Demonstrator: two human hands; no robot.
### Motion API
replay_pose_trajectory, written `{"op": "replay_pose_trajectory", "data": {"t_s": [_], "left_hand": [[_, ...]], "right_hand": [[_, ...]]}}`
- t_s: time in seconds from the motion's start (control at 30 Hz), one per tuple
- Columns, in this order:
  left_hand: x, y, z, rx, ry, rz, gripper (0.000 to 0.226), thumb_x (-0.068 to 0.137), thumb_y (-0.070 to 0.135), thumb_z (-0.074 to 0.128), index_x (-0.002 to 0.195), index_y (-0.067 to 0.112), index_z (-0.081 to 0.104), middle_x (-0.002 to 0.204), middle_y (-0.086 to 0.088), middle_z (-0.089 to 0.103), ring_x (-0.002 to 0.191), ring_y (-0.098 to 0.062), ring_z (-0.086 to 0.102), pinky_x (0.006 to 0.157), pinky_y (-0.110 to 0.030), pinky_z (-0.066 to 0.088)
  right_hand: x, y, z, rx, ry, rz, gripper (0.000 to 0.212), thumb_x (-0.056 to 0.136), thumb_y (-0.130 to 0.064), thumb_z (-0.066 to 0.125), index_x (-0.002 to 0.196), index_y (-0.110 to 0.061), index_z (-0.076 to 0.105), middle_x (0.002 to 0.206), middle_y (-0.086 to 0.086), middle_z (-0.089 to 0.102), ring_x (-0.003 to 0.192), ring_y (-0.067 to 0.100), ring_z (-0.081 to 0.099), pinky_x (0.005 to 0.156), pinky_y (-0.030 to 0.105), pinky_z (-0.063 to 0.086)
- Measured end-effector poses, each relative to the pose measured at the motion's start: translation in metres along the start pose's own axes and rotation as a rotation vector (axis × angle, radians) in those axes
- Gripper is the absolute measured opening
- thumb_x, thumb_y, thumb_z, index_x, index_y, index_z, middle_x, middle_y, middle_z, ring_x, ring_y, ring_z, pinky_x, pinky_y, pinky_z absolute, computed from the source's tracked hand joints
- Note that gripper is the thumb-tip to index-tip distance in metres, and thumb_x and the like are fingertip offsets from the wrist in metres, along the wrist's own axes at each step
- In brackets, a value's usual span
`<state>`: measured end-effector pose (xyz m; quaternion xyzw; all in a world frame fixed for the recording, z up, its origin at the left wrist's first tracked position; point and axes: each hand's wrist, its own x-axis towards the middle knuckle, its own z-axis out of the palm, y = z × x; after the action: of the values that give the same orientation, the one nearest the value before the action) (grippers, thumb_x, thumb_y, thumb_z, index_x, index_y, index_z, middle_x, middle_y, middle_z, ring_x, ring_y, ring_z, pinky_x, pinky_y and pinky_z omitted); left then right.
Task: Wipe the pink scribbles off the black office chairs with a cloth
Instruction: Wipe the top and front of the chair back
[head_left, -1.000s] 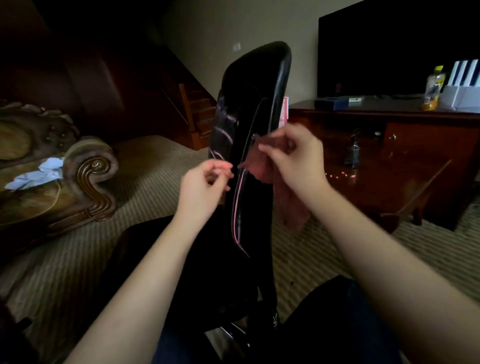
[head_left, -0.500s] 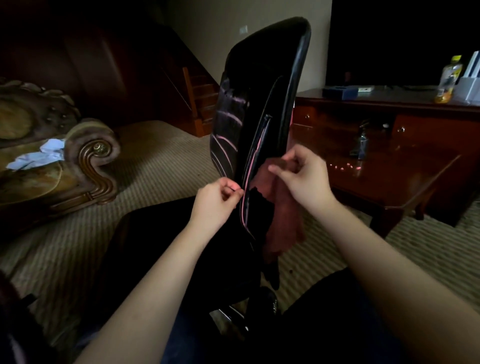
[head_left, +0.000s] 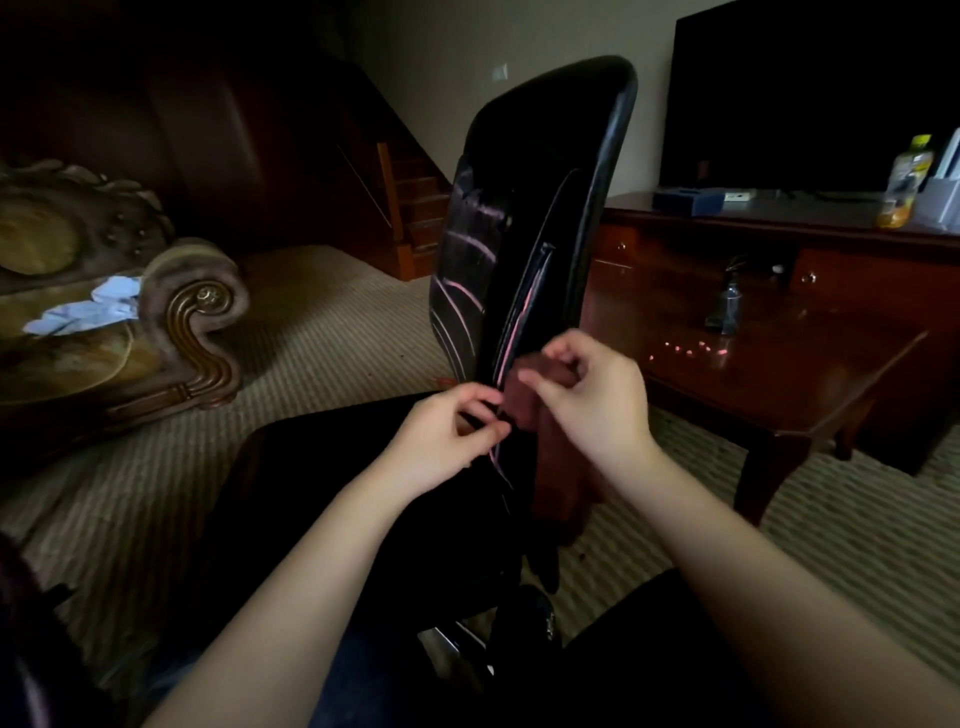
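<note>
head: cloth (head_left: 561, 467) beside chair (head_left: 540, 171) edge

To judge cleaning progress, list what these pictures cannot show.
Head view: backrest far side, turned away from the camera.
Head view: what the left hand pinches, lost in shadow.
Head view: cloth top, covered by the right hand.
Head view: bottle label, too small.

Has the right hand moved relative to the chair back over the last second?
Yes: the right hand, holding the cloth, went lower along the chair back, away from its top edge.
</note>
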<state>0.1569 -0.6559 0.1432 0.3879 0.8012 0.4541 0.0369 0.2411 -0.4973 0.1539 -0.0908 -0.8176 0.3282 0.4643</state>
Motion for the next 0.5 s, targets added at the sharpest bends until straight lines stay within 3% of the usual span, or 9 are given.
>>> {"op": "replay_pose_trajectory", "data": {"t_s": [0.1,0.2,0.33,0.4,0.5], "left_hand": [[0.003,0.020,0.003,-0.058,0.021,0.041,0.044,0.077,0.025,0.079,0.109,0.037,0.052,0.092,0.005,0.066,0.067,-0.021,0.060,0.059,-0.040,0.055],[0.006,0.029,-0.005,-0.054,0.114,0.085,0.023,0.076,0.023,0.079,0.086,0.033,0.061,0.076,0.007,0.065,0.066,-0.014,0.058,0.061,-0.041,0.055],[0.003,0.045,-0.024,-0.073,0.091,0.153,0.011,0.079,0.014,0.076,0.075,0.019,0.066,0.072,0.008,0.065,0.070,-0.004,0.058,0.073,-0.023,0.047],[0.002,0.058,-0.032,-0.167,0.057,0.126,0.015,0.085,0.015,0.069,0.074,0.023,0.065,0.071,0.005,0.060,0.069,-0.005,0.054,0.068,-0.018,0.041],[0.008,0.071,-0.039,-0.251,0.134,0.067,0.018,0.090,0.013,0.059,0.075,0.023,0.060,0.069,-0.008,0.045,0.061,-0.013,0.041,0.055,-0.022,0.032]], "right_hand": [[0.027,-0.024,-0.010,0.159,-0.058,0.013,0.020,0.071,-0.030,0.080,0.080,-0.024,0.064,0.074,-0.008,0.066,0.068,0.011,0.063,0.064,0.026,0.048],[0.035,-0.028,-0.018,0.185,-0.092,0.007,0.018,0.074,-0.027,0.080,0.082,-0.023,0.065,0.074,-0.007,0.065,0.066,0.012,0.062,0.066,0.027,0.049],[0.031,-0.016,-0.029,0.044,-0.043,0.030,0.022,0.075,-0.031,0.080,0.085,-0.023,0.063,0.071,-0.007,0.061,0.065,0.012,0.059,0.067,0.032,0.050],[0.027,-0.012,-0.034,-0.041,-0.025,0.017,0.025,0.075,-0.038,0.078,0.087,-0.023,0.062,0.070,-0.007,0.060,0.062,0.010,0.057,0.061,0.030,0.048],[0.023,-0.012,-0.039,-0.070,-0.057,0.014,0.023,0.078,-0.046,0.073,0.083,-0.025,0.065,0.063,-0.009,0.057,0.060,0.007,0.055,0.057,0.028,0.043]]}}
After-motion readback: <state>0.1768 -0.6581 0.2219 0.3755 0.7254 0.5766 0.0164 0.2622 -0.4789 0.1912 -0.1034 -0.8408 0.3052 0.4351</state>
